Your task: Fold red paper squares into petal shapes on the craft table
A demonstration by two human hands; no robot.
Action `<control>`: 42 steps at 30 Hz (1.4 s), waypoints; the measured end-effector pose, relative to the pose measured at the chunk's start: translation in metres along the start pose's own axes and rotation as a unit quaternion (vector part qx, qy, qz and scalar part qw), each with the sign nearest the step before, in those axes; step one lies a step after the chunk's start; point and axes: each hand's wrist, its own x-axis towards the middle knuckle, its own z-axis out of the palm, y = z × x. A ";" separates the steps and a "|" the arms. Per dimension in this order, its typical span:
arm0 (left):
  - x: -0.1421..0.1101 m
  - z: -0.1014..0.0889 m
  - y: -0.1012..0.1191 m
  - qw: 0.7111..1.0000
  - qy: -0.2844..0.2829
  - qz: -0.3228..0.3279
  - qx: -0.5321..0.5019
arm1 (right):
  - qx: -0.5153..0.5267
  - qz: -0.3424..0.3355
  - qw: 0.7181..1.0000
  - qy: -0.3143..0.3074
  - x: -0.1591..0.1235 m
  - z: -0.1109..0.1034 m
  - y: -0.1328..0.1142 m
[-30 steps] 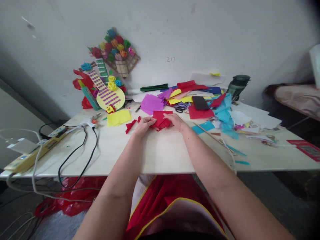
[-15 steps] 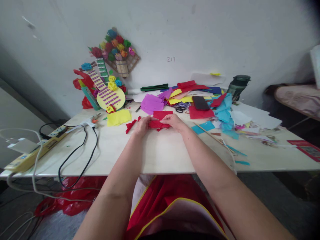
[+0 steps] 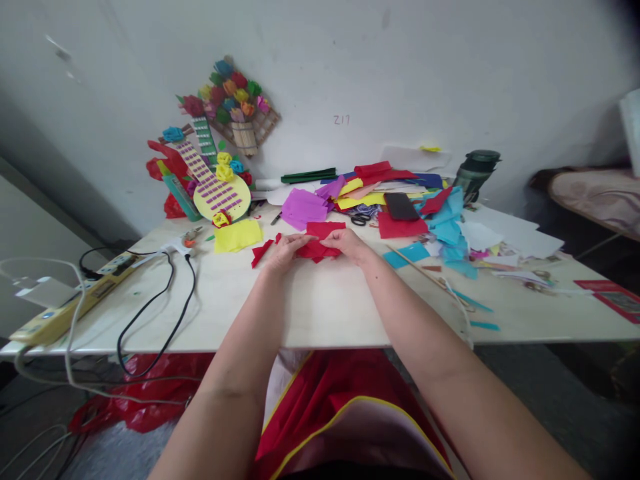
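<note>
Both hands are on a piece of red crepe paper point(image 3: 314, 249) low over the middle of the table. My left hand point(image 3: 286, 252) has its fingers closed at the paper's left end. My right hand point(image 3: 347, 244) pinches the right part between thumb and fingers. Just behind, another flat red sheet point(image 3: 325, 229) lies partly covered by the hands. Folded red scraps point(image 3: 261, 253) rest left of my left hand. Farther left is a yellow paper piece point(image 3: 239, 235), and a purple sheet point(image 3: 303, 208) lies beyond the hands.
Scissors point(image 3: 360, 219), a black phone point(image 3: 401, 207) and coloured papers are piled at the back. A wooden stick point(image 3: 420, 268) and blue paper point(image 3: 409, 254) lie right. Left are a power strip point(image 3: 75, 300), black cable point(image 3: 173, 267) and a paper-flower guitar point(image 3: 221, 195). A dark bottle point(image 3: 477, 175) stands back right.
My left hand's fingers have shifted slightly and lie flatter over the left end of the red paper. The right hand keeps its pinch in nearly the same place.
</note>
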 end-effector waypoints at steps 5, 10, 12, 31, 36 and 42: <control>-0.004 0.005 0.004 0.994 -0.039 -0.006 0.101 | 0.001 -0.014 1.000 -0.013 -0.001 0.004 -0.001; -0.006 0.007 0.005 0.996 -0.035 -0.016 0.081 | 0.066 -0.006 0.997 -0.025 0.000 -0.001 0.000; -0.006 0.007 0.005 0.997 -0.029 -0.020 0.063 | 0.079 -0.010 0.996 -0.034 0.002 -0.006 0.001; -0.005 0.010 0.004 1.000 0.004 -0.010 0.027 | 0.001 -0.003 0.998 -0.064 -0.002 -0.003 -0.001; -0.004 0.012 0.005 0.999 0.010 -0.006 0.033 | -0.005 0.002 0.999 -0.035 0.001 0.001 0.001; -0.001 0.008 0.001 1.000 -0.009 -0.024 0.010 | -0.003 0.001 1.000 -0.015 -0.001 0.002 -0.003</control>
